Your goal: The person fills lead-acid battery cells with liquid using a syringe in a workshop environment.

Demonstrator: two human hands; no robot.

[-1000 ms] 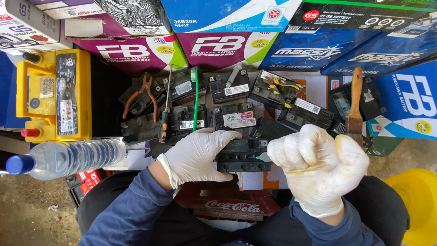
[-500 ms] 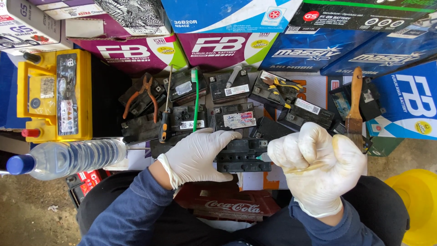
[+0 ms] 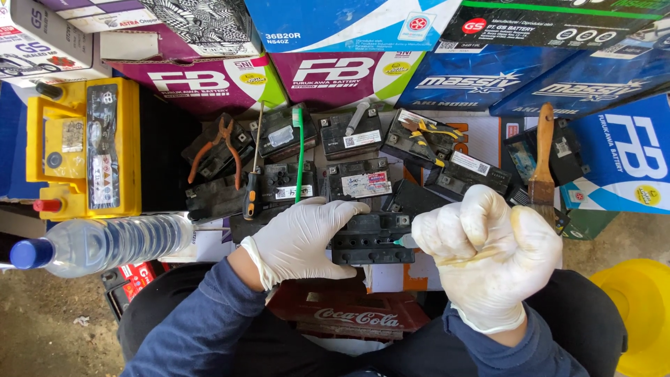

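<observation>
My left hand [image 3: 300, 234], in a white glove, grips the left end of a small black battery [image 3: 370, 237] held over my lap. My right hand [image 3: 488, 248], also gloved, is closed in a fist around a small tool whose pale tip [image 3: 401, 241] touches the battery's right end. Most of that tool is hidden inside the fist. Behind the battery lie several more small black batteries [image 3: 356, 178], with a green toothbrush [image 3: 300, 150], a screwdriver [image 3: 252, 192] and orange-handled pliers [image 3: 220, 146] resting on them.
A yellow battery [image 3: 87, 150] stands at the left, with a clear water bottle [image 3: 105, 241] lying below it. A paintbrush [image 3: 543, 157] leans at the right. Coloured cardboard boxes [image 3: 335, 70] are stacked along the back. A red crate [image 3: 349, 318] sits under my hands, a yellow bucket [image 3: 638, 307] at right.
</observation>
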